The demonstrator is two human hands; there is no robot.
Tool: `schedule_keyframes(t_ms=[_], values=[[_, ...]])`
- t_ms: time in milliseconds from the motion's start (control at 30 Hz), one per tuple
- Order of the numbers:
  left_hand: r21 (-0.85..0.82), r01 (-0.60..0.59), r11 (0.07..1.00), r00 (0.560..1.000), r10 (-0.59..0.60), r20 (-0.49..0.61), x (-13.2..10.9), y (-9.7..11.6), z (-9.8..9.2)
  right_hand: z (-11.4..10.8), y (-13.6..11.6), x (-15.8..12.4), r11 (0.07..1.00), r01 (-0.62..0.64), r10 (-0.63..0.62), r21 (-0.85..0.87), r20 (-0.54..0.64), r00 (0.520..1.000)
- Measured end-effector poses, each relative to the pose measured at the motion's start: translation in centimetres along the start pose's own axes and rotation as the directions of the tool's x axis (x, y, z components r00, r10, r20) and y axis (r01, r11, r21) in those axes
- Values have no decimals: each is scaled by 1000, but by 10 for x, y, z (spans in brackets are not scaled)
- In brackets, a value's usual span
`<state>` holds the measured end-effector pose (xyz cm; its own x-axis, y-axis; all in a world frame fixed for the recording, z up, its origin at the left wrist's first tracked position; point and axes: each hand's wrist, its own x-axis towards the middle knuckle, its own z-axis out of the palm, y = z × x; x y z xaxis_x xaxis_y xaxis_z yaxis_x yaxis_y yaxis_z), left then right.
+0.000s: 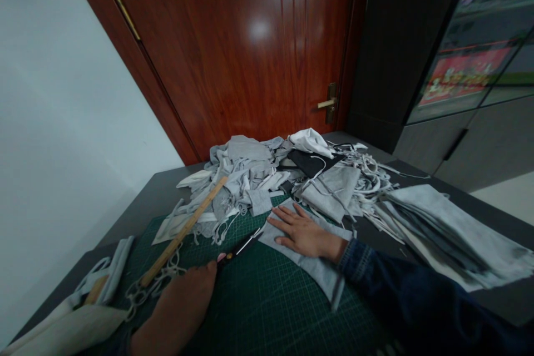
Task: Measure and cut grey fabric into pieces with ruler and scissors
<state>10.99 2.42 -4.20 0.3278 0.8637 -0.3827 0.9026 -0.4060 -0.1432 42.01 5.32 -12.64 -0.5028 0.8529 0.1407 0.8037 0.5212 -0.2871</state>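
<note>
Dark table (154, 197), green cutting mat (267, 306), red-brown wooden door (217, 50) beyond

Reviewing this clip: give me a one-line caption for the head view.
Head view: the left hand holds black-handled scissors on a green cutting mat while the right hand presses grey fabric flat.

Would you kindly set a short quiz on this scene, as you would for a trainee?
1. What does the right hand press flat?
2. True or false: the wooden ruler lies partly on the green cutting mat.
3. Which tool is at the fingertips of the left hand: A tape measure, B scissors, or C stapler?

Key: 1. A gray fabric piece. 2. True. 3. B.
</note>
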Motion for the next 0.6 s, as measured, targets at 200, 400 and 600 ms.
schedule_keyframes(t_ms=[200, 400, 600], values=[[19, -1, 1000, 999, 1, -38, 1, 2, 11, 0, 0, 0, 1000, 2, -2, 17, -7, 1000], [94, 4, 996, 998, 2, -59, 6, 4, 13, -5, -4, 1, 999, 4, -3, 50, -9, 1000], [97, -6, 995, 998, 13, -67, 7, 1, 15, -7, -6, -2, 999, 13, -13, 48, -3, 1000]])
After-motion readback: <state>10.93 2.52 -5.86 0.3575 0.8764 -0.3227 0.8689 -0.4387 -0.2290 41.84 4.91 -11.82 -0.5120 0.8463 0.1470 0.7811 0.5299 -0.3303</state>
